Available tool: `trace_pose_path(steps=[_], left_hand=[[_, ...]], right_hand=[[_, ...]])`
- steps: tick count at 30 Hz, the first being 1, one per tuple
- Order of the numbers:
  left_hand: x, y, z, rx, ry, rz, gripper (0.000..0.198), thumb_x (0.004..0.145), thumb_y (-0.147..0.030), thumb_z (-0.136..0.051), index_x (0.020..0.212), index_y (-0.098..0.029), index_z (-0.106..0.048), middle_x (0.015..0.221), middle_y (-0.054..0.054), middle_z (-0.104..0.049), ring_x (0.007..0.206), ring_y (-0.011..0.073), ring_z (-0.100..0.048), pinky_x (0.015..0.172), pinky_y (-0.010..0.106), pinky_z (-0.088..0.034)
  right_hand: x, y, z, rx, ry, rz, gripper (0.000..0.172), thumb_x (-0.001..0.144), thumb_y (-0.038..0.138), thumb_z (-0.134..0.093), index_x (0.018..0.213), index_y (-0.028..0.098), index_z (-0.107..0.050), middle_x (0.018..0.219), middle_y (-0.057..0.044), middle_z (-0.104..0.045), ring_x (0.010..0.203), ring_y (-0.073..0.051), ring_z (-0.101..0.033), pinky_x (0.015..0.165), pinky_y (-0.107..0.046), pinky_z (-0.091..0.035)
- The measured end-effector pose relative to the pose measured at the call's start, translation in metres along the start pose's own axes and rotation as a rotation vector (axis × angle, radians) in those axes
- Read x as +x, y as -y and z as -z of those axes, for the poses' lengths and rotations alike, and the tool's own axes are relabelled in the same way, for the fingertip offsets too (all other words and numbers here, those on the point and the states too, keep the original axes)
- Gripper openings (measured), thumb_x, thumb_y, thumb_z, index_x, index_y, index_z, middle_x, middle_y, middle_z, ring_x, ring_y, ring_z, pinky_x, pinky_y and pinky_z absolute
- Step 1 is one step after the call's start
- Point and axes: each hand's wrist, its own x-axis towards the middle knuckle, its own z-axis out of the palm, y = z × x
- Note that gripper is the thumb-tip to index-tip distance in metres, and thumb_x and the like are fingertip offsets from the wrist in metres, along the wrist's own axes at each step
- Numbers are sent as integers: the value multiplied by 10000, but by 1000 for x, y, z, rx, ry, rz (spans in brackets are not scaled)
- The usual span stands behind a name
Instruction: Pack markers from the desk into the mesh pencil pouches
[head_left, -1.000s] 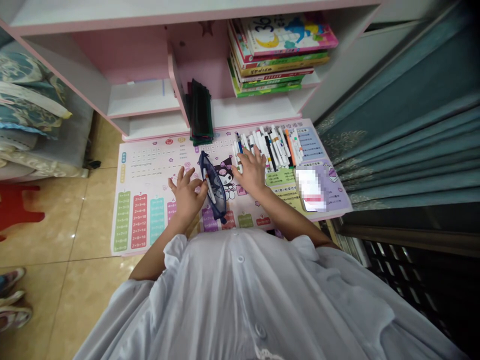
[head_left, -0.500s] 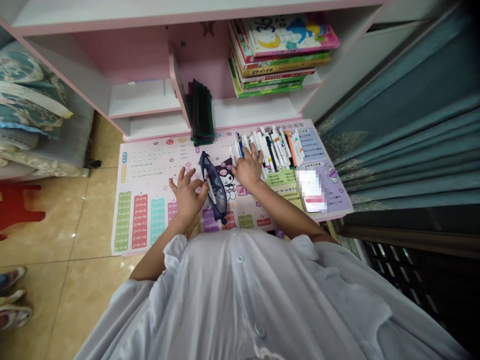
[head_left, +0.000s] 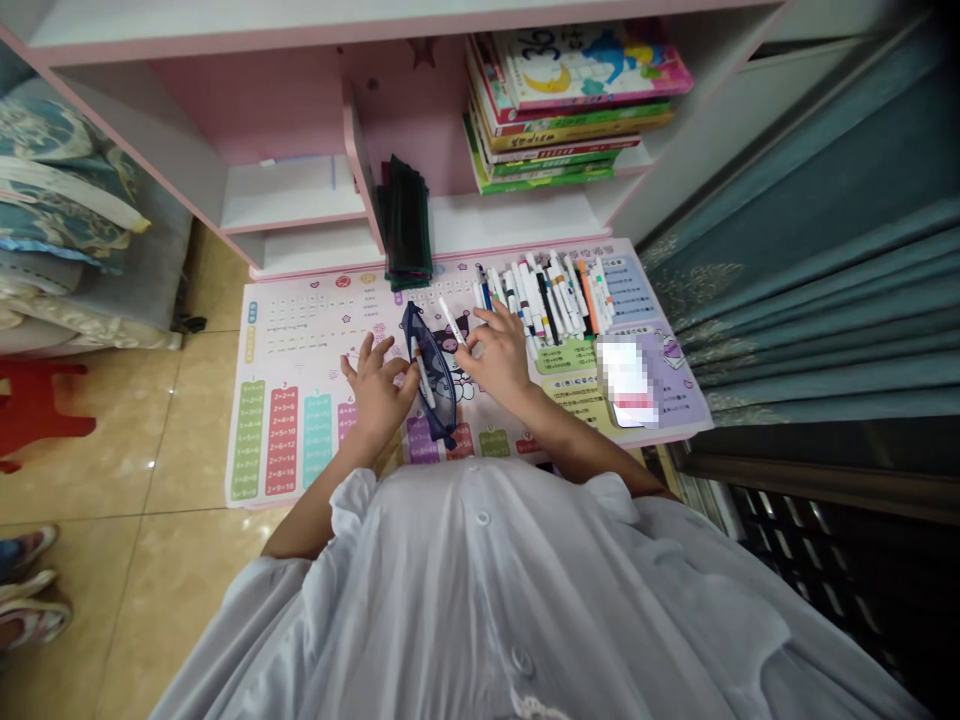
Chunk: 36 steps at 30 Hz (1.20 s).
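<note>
My left hand (head_left: 381,385) pinches the near-left edge of a dark blue mesh pencil case (head_left: 441,385) between thumb and finger, its other fingers spread. The case lies open on the desk, with a white marker (head_left: 422,375) inside. My right hand (head_left: 496,358) holds another white marker (head_left: 451,320) between thumb and fingers, tilted, just right of the case. Beyond that hand lies a row of markers and pens (head_left: 555,295), mostly white, with a few black, blue and orange ones.
A printed desk mat (head_left: 281,330) with times tables covers the desk. A phone (head_left: 630,385), partly blurred out, lies at the right. Dark mesh pouches (head_left: 407,225) lean by the shelf divider (head_left: 364,170). Stacked books (head_left: 562,125) fill the right shelf; a curtain (head_left: 787,250) hangs beyond.
My right hand has lifted a white marker out of the row and drawn it slightly toward the pencil case. My left hand stays on the case's edge. The view has shifted slightly.
</note>
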Motion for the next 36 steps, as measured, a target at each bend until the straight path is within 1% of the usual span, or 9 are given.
trace_pose_path(steps=[3, 6, 12, 16, 25, 28, 31, 34, 36], left_hand=[[-1, 0, 0, -5, -9, -6, 155, 868, -313, -614, 748, -230, -668, 1371, 96, -627, 1468, 332, -365, 1174, 705, -104], [-1, 1, -1, -9, -10, -14, 158, 871, -318, -610, 752, -232, -668, 1370, 91, -627, 1470, 325, -363, 1180, 696, -94], [0, 0, 0, 5, -16, -9, 162, 869, -322, -607, 747, -230, -661, 1362, 98, -632, 1470, 323, -364, 1178, 694, -107], [0, -1, 1, 11, -11, -15, 182, 882, -325, -592, 744, -231, -662, 1361, 101, -631, 1466, 329, -367, 1174, 700, -118], [1, 0, 1, -2, -8, -22, 166, 874, -319, -603, 746, -228, -660, 1357, 100, -633, 1469, 338, -360, 1167, 713, -113], [1, 0, 0, -2, -1, -20, 150, 867, -309, -609, 751, -228, -658, 1362, 101, -630, 1471, 333, -359, 1170, 708, -108], [1, 0, 0, 2, -8, -21, 146, 864, -303, -617, 746, -229, -663, 1362, 96, -632, 1469, 331, -362, 1172, 704, -114], [1, 0, 0, 6, -4, -13, 158, 866, -300, -617, 736, -225, -668, 1364, 95, -632, 1468, 333, -363, 1167, 709, -122], [1, -1, 1, 11, 4, -5, 160, 868, -295, -614, 736, -224, -669, 1367, 94, -630, 1471, 331, -358, 1169, 708, -121]], right_hand=[[-13, 16, 12, 14, 57, 47, 159, 745, 242, -651, 590, 213, -641, 1345, -98, -658, 1430, -365, -425, 1172, -575, -306], [-21, 26, 15, 11, 130, 79, 156, 731, 237, -661, 578, 208, -650, 1380, -113, -631, 1442, -372, -402, 1179, -586, -282], [-24, 34, -3, -37, 208, 121, 126, 764, 261, -664, 685, 186, -729, 1434, -138, -583, 1470, -372, -344, 1175, -605, -270], [-23, 35, -15, -74, 268, 108, 145, 782, 264, -671, 776, 153, -765, 1478, -179, -532, 1487, -386, -301, 1175, -610, -261], [-21, 33, -19, -90, 321, 97, 188, 796, 315, -702, 837, 148, -776, 1495, -192, -508, 1491, -405, -287, 1174, -635, -251], [-21, 31, -18, -32, 298, 96, 180, 815, 321, -685, 768, 165, -761, 1480, -164, -532, 1496, -384, -290, 1180, -606, -269], [-16, 22, -16, 12, 175, 99, 231, 859, 346, -631, 729, 189, -739, 1460, -118, -557, 1513, -345, -269, 1206, -553, -272], [-4, 4, -12, -58, 19, 48, 236, 891, 352, -582, 806, 199, -740, 1476, -103, -535, 1530, -348, -223, 1214, -581, -251], [6, -11, -10, -139, -8, -16, 227, 891, 335, -577, 867, 178, -739, 1516, -126, -486, 1533, -372, -201, 1212, -612, -230]])
